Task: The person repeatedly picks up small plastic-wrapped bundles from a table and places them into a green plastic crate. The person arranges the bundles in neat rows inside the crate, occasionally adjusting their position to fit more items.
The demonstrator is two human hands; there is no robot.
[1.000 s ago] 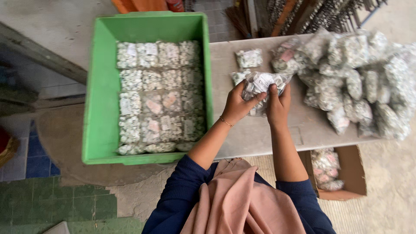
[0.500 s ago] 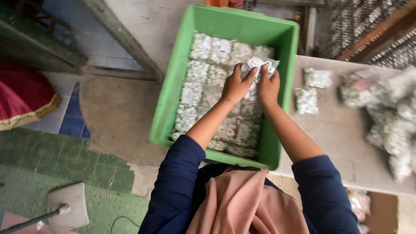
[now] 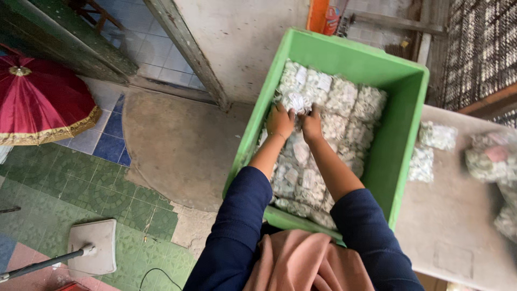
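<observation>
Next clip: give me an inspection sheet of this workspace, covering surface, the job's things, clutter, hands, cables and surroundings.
Surface: grey table at right, dusty, beside the crate.
Job's things: green plastic crate lined with rows of clear packets; one packet pressed in at the far left corner.
Clutter: loose packets on the table, more blurred ones at the right edge.
Hands: left hand and right hand both on the packet, side by side.
Cables: thin dark cable on the tiled floor.
Surroundings: red parasol, white flat base with a pole, green patterned tiles, concrete wall.
</observation>
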